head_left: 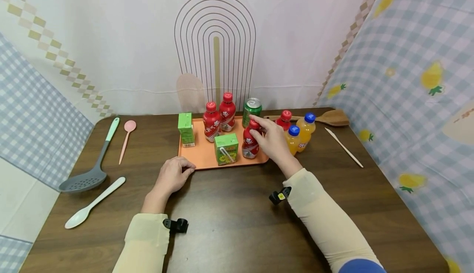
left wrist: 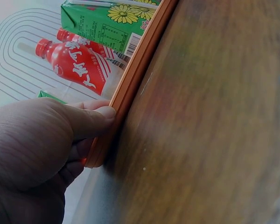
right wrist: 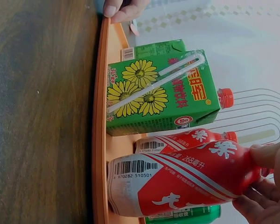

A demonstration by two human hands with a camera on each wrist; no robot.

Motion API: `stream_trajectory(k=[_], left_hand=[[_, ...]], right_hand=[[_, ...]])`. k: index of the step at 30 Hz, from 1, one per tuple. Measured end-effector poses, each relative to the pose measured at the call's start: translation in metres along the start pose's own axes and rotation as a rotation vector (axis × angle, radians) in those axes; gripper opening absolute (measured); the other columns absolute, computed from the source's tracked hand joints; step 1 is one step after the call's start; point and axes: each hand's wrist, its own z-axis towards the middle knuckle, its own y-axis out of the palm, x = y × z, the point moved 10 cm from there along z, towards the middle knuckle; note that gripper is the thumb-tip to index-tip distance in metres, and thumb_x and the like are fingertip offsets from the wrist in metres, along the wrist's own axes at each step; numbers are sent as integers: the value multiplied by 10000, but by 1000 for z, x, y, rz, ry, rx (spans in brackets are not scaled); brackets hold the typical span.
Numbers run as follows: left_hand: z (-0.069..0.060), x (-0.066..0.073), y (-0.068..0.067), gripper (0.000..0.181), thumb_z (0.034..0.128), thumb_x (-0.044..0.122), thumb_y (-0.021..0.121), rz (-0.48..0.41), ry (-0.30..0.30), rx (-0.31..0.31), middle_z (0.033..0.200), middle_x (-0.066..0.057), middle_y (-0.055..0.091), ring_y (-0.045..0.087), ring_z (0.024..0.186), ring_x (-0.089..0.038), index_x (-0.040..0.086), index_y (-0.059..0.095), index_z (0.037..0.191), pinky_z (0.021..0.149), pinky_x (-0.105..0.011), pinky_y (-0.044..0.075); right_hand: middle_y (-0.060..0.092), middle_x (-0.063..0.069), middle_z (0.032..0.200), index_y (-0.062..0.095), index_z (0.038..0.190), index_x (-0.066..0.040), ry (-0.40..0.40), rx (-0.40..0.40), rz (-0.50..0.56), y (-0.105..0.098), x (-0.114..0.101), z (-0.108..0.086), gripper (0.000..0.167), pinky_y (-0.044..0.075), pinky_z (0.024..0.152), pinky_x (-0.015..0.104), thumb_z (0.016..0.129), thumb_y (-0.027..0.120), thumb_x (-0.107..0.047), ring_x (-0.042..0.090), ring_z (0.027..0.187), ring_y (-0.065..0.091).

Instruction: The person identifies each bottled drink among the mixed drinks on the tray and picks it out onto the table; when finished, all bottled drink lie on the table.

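An orange tray (head_left: 201, 162) carries several drinks. At its front right, my right hand (head_left: 273, 139) grips a red bottle (head_left: 249, 142) by its neck; in the right wrist view the bottle's base is at the tray. My left hand (head_left: 173, 175) pinches the tray's front left corner, thumb on the rim, as the left wrist view shows. A green juice box (head_left: 226, 149) with a straw stands beside the gripped bottle. Another green box (head_left: 186, 130) stands at the tray's left. Two more red bottles (head_left: 212, 121) and a green can (head_left: 252, 110) stand at the back.
Right of the tray are two orange drink bottles (head_left: 305, 132), a red-capped bottle (head_left: 284, 119) and a wooden spatula (head_left: 333, 117). A thin pale knife (head_left: 344, 147) lies farther right. On the left lie a slotted turner (head_left: 89, 178), a pink spoon (head_left: 127, 135) and a white spoon (head_left: 94, 203).
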Motion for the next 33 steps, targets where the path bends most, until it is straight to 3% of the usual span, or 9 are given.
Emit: stream_trajectory(k=[17,23,28,33], left_hand=[[0,0,1,50,838,110,743,6,6,-1,873,13,694,632,927,-239,148,773,851,853,-447,482],[0,-1,1,42,842,121,743,2,7,4,872,11,695,633,922,-241,147,774,850,849,-451,484],[0,0,0,39,846,126,740,2,8,8,873,9,696,634,923,-243,144,774,850,850,-449,486],[0,0,1,41,849,126,736,4,9,3,876,7,698,632,929,-247,142,774,852,853,-451,482]], right_hand=[[647,47,1230,623,1305,-180,-15,91,88,-9,-4,-10,439,541,831,297,880,703,-101,164,1039,648],[625,16,1271,611,1318,-214,-74,91,95,-22,-17,-20,463,538,845,326,877,710,-116,170,1101,626],[636,8,1251,617,1311,-216,-143,76,66,-36,-28,-34,451,563,750,296,875,716,-154,148,1004,659],[645,-5,1234,634,1290,-189,-194,52,59,-52,-32,-51,447,532,851,303,858,731,-136,145,1100,624]])
